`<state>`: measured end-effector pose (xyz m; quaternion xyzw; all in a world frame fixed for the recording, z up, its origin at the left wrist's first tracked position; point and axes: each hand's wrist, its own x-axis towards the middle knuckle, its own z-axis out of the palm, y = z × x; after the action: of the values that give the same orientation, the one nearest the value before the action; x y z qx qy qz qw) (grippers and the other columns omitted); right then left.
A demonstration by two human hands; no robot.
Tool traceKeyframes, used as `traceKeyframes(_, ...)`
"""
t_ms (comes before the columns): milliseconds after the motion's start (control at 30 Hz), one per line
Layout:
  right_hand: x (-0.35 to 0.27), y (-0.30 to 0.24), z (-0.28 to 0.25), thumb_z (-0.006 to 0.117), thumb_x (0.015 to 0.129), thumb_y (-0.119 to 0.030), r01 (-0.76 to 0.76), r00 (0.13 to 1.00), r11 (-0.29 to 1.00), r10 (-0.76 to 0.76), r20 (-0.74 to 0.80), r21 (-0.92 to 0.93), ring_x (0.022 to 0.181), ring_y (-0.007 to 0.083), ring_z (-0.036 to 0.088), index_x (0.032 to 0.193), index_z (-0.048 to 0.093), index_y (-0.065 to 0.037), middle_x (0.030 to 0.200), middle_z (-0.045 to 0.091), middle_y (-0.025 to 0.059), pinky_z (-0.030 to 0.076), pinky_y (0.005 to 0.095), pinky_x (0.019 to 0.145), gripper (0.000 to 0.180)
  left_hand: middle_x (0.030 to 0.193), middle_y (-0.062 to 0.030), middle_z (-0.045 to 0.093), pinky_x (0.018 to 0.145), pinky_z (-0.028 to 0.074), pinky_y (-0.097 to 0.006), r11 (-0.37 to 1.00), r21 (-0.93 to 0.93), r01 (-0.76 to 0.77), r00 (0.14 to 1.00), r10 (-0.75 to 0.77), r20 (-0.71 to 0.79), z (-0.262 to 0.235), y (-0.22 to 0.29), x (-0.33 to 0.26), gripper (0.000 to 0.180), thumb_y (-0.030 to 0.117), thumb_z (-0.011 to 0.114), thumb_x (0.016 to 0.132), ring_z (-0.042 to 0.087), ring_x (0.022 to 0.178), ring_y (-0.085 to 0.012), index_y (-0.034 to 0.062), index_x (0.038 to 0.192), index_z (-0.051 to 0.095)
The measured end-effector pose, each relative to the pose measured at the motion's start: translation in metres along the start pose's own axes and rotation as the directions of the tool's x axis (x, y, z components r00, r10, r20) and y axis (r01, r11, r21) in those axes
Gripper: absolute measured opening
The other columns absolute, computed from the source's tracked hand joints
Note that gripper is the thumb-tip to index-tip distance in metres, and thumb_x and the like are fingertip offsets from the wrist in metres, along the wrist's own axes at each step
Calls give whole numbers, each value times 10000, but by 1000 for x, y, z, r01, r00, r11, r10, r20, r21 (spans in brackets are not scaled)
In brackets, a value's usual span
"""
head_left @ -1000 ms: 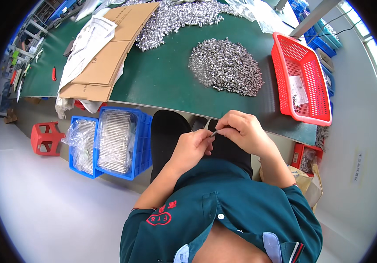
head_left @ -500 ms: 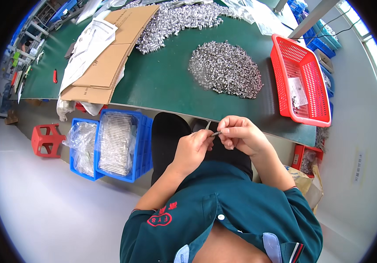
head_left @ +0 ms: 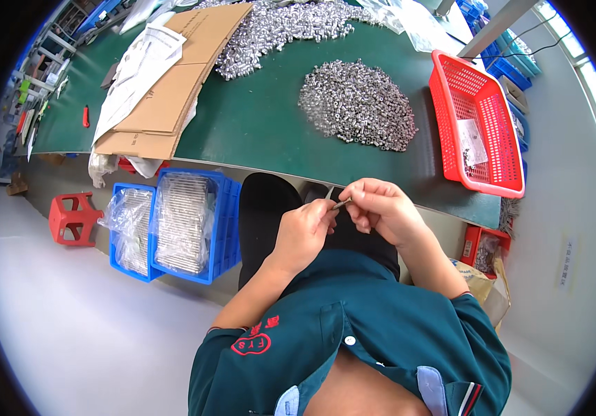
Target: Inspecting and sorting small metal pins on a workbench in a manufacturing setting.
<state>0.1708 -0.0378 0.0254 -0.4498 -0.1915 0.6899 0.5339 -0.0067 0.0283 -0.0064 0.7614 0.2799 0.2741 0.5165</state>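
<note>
The green table [head_left: 256,125] carried a heap of metal parts [head_left: 357,104] near its front edge. Below that edge, over the lap, the left hand [head_left: 305,232] and right hand [head_left: 381,208] pinched together on one small metal pin [head_left: 342,204], likely light, stiff, slippery; best gripped by its ends.

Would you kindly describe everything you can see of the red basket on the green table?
The red basket is a rectangular, open-topped crate that looks like plastic, with latticed mesh walls and floor. It sits upright at the right end of the green table, to the right of the nearer heap of small silvery parts and apart from it. Inside lie a pale slip or bag and a few small bits. Neither hand touches it.
</note>
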Motion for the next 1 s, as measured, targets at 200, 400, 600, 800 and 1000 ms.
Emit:
traceKeyframes(200, -6, -12, 7, 569, 928, -165, 203, 964, 880, -258, -72, -430, 680, 44, 531, 1033, 624, -4, 808, 612, 13, 413, 174, 588, 200, 756, -71, 649, 595, 532, -253, 957, -206, 206, 978, -193, 79, -2, 1, -1, 125, 26, 517, 924, 635, 646, -116, -51, 933, 615)
traceKeyframes(400, -1, -6, 8, 659, 795, 24, 392, 854, 485, -508, 113, -781, 699, 130, 598, 897, 635, 6, 810, 633, 39, 484, 256, 630, 107, 745, -75, 646, 573, 521, -245, 933, -218, 288, 953, -256, 162, -2, 5, 2, 124, 23, 512, 920, 630, 640, -117, -51, 914, 611)
traceKeyframes(600, -3, -22, 4, 672, 736, 42, 518, 801, 173, -442, 404, -838, 688, 195, 617, 809, 637, -1, 776, 625, 80, 484, 288, 601, 91, 684, -86, 627, 537, 501, -265, 997, 57, 52, 975, -63, 215, -13, 2, 1, 136, 92, 556, 909, 642, 594, -151, -31, 908, 614)
traceKeyframes(800, -2, -15, 2, 679, 744, 51, 537, 793, 380, -531, 298, -753, 690, 143, 608, 809, 643, -6, 781, 636, 52, 472, 260, 613, 94, 709, -62, 629, 584, 506, -243, 886, -302, 353, 922, -275, 272, -10, 10, 2, 126, 71, 546, 928, 607, 626, -110, -34, 915, 614)
traceKeyframes(1000, -8, -17, 8, 694, 751, 51, 384, 896, 520, -409, 173, -763, 709, 75, 573, 885, 655, 0, 790, 624, 28, 460, 223, 620, 148, 715, -60, 628, 598, 513, -241, 905, -272, 327, 930, -258, 262, -10, 9, 1, 125, 61, 539, 928, 610, 635, -109, -40, 912, 611)
